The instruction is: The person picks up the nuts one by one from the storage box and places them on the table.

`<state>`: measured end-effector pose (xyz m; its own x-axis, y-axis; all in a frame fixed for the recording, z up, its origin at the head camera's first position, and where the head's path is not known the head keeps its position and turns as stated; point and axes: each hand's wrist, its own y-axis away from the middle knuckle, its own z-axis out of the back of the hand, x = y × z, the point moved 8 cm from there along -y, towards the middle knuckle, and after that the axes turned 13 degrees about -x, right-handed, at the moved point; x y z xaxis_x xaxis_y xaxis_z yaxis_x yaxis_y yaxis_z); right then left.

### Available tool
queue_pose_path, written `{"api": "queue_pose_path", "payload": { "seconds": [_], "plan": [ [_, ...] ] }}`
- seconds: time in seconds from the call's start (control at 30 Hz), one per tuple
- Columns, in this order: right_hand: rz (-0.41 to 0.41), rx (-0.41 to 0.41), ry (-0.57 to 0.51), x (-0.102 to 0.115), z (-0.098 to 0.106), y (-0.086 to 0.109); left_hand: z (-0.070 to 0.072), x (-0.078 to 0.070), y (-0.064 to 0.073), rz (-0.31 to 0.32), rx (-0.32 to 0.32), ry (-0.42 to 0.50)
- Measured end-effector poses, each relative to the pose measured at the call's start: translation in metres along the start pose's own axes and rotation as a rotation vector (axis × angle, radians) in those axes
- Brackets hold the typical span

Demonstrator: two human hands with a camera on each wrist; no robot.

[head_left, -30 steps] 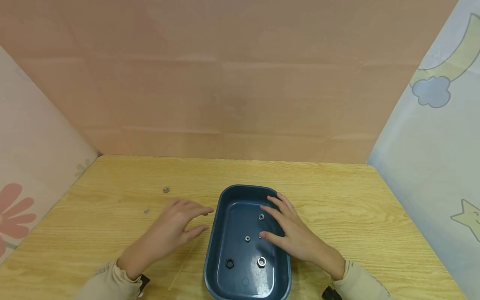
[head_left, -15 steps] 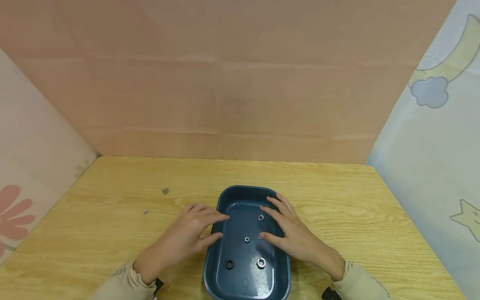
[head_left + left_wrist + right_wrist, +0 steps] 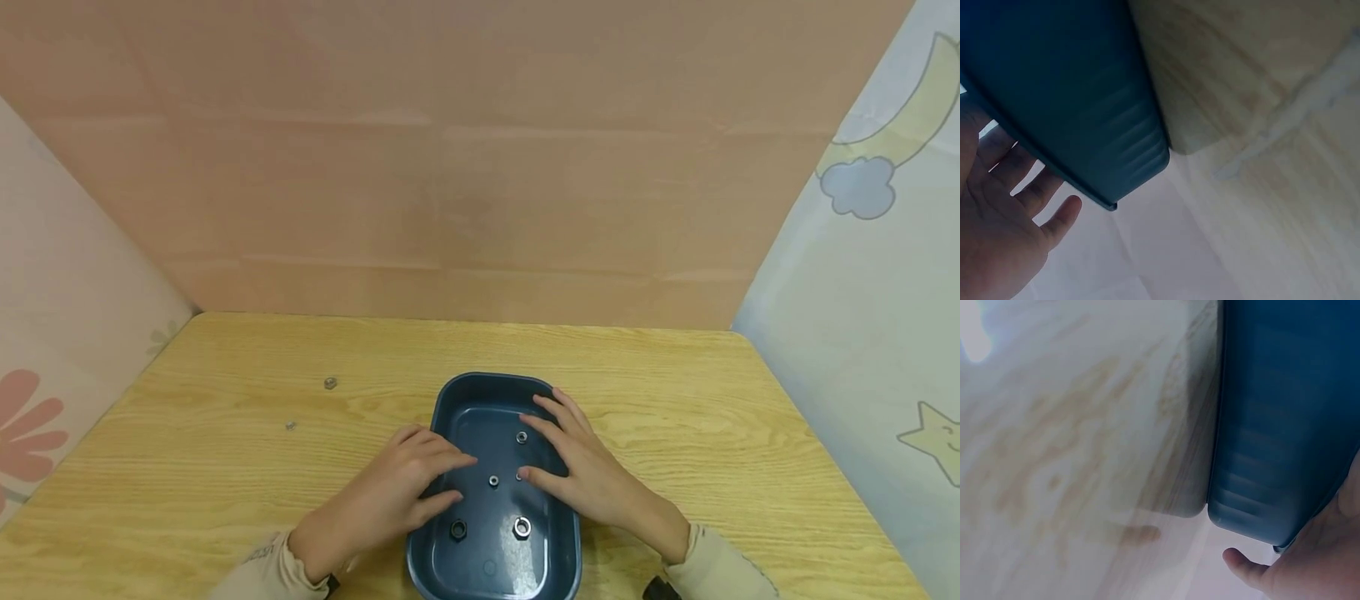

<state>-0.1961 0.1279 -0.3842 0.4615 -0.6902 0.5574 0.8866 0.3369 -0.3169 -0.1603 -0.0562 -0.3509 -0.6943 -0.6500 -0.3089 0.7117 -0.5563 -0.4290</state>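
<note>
A dark blue rectangular tray point(image 3: 489, 567) stands on the table with several metal nuts inside. Two larger nuts lie near its front, a hex nut point(image 3: 522, 527) and a darker nut point(image 3: 458, 529); smaller ones, such as the nut point(image 3: 493, 481), lie farther back. My left hand point(image 3: 401, 483) reaches over the left rim, thumb and fingers apart, holding nothing. Over the right rim lies my right hand point(image 3: 588, 467), its fingers spread above the tray's inside; its thumb tip partly covers a tiny nut point(image 3: 519, 477). Both wrist views show the tray's outer wall point(image 3: 1104, 137) beside the hand.
Two loose pieces of hardware lie on the wooden table point(image 3: 675, 400) to the left: a nut point(image 3: 330, 383) farther back and a smaller piece point(image 3: 291, 426) nearer. A brown backdrop point(image 3: 450, 208) rises behind the table, with patterned panels at both sides.
My left hand has moved right and slightly nearer, from beside the tray to over its left rim. The right hand and the nuts stay where they were.
</note>
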Motion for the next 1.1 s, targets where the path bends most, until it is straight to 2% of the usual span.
{"api": "queue_pose_path", "payload": {
  "seconds": [0.37,0.7,1.1],
  "plan": [
    [-0.005,0.006,0.0,0.0,0.001,0.0,-0.01,0.002,0.002,0.032,0.041,0.041],
    [-0.004,0.008,-0.004,0.001,0.001,0.0,-0.02,0.001,0.0,0.084,0.126,0.087],
    [-0.007,0.007,-0.004,0.0,0.001,0.0,-0.026,-0.001,-0.002,0.055,0.169,0.057]
  ]
}}
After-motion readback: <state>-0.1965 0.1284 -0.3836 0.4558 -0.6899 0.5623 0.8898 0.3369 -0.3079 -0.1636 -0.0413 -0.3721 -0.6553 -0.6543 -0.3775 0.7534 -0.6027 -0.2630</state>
